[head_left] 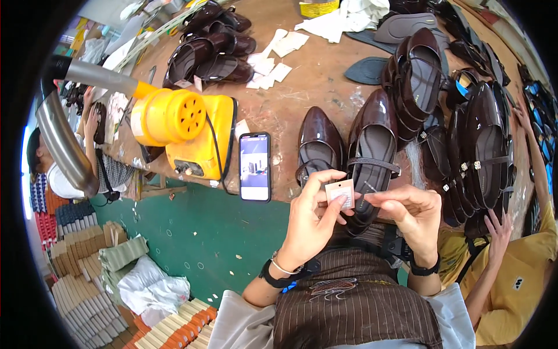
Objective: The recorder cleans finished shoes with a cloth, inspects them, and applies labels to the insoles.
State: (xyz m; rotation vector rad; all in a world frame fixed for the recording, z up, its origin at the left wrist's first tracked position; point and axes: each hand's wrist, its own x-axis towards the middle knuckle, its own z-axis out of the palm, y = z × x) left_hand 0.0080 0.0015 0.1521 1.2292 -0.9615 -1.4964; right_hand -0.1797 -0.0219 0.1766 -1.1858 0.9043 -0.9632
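Observation:
My left hand (311, 218) pinches a small square paper tag (341, 192) between thumb and fingers, just above my lap. My right hand (410, 214) is beside it, its fingertips closed on the tag's right edge or on something thin there; I cannot tell which. Right behind the hands, at the table's near edge, lie two dark brown glossy pointed shoes with straps: one (318, 145) on the left and one (374, 139) on the right.
A phone (255, 166) with a lit screen lies left of the shoes on the brown table (317, 81). A yellow machine (186, 131) with a metal pipe stands further left. Many dark shoes (476, 145) pile at right, where another person's hand (500, 227) reaches. Loose paper tags (273, 61) lie behind.

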